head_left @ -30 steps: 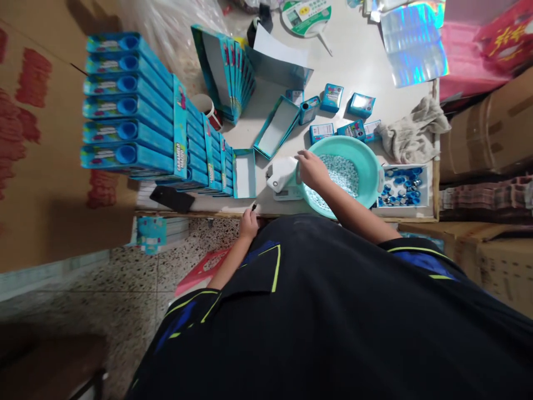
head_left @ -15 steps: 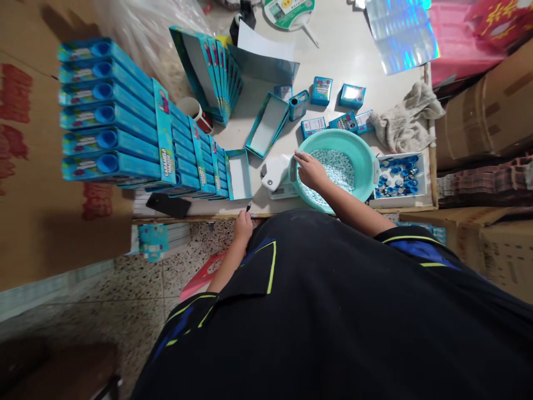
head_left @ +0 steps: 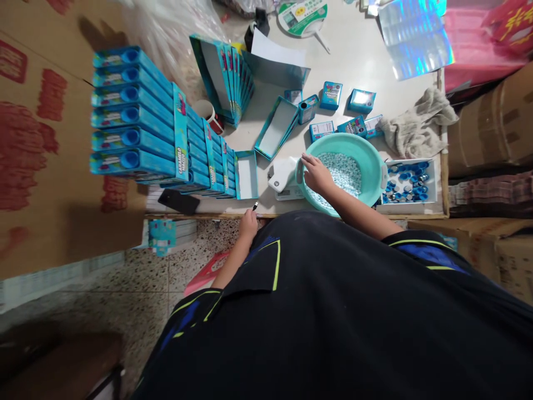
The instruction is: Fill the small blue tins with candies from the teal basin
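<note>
I've got the right hand (head_left: 317,173) spread over the rim of a teal plastic basin (head_left: 368,161) of pale blue sweets (head_left: 340,173), the left hand (head_left: 249,225) narrowly pinching a small black item (head_left: 255,206) by the counter (head_left: 353,55) edge; blue boxes (head_left: 133,111) stand stacked, the basin well filled

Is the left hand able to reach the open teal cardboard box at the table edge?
Probably yes: the left hand is just below the open teal cardboard box, with only bare tabletop between, though it pinches a small dark item.
</note>
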The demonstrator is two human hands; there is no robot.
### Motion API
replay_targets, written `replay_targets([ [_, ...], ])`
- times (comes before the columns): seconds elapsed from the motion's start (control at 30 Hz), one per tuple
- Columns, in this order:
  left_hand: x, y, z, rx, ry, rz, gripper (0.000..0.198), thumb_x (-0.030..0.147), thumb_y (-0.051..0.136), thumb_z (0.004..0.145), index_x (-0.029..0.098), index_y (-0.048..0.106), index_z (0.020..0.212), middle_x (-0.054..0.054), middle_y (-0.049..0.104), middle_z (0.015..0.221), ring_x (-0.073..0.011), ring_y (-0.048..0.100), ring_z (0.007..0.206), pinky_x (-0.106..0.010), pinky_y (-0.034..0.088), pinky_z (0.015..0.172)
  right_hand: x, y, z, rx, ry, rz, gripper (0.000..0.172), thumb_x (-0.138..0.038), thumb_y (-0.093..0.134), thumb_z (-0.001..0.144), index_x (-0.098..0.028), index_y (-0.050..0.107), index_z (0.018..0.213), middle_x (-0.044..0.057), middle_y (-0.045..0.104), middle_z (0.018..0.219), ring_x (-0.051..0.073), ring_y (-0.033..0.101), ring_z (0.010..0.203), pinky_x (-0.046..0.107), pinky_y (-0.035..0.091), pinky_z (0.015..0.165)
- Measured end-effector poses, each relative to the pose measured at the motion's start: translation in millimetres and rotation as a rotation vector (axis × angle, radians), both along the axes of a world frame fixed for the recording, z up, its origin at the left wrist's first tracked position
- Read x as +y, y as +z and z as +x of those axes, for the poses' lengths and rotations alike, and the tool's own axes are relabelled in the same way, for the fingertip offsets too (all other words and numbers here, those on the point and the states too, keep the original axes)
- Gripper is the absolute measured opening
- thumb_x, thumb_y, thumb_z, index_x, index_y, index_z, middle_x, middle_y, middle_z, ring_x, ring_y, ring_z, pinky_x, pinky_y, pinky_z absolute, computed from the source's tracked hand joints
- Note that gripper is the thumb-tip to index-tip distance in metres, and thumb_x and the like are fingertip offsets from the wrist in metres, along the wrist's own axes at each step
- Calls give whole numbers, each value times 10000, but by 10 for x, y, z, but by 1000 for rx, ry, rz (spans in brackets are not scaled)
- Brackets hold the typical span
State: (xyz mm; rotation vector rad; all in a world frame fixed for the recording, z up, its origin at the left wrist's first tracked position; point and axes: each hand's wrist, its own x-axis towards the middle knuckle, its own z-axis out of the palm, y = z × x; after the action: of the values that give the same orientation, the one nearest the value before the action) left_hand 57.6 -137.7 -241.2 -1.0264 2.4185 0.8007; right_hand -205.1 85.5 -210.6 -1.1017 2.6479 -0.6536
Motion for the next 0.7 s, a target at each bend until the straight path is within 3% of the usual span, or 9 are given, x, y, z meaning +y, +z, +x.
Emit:
replay_targets([
  [0.17, 0, 5, -8, -17, -8, -8, 323, 404, 605, 1037, 147, 655, 1227, -104, 679, 1198, -235, 665, 1115, -470, 563, 1007, -8, -16, -10, -26, -44, -28, 558, -115, 434, 932, -71, 605, 1461, 147, 511, 1584, 319, 471, 1445, 511, 387, 1249],
  [0.7, -6, -40, 9, 69, 22, 0, 294, 406, 613, 1032, 146, 665, 1157, -86, 680, 1122, -215, 667, 1035, -428, 574, 947, -2, 3, 53, -1, -17, -20, 605, -89, 440, 902, -34, 552, 1495, 177, 470, 1608, 306, 403, 1511, 515, 341, 1281],
])
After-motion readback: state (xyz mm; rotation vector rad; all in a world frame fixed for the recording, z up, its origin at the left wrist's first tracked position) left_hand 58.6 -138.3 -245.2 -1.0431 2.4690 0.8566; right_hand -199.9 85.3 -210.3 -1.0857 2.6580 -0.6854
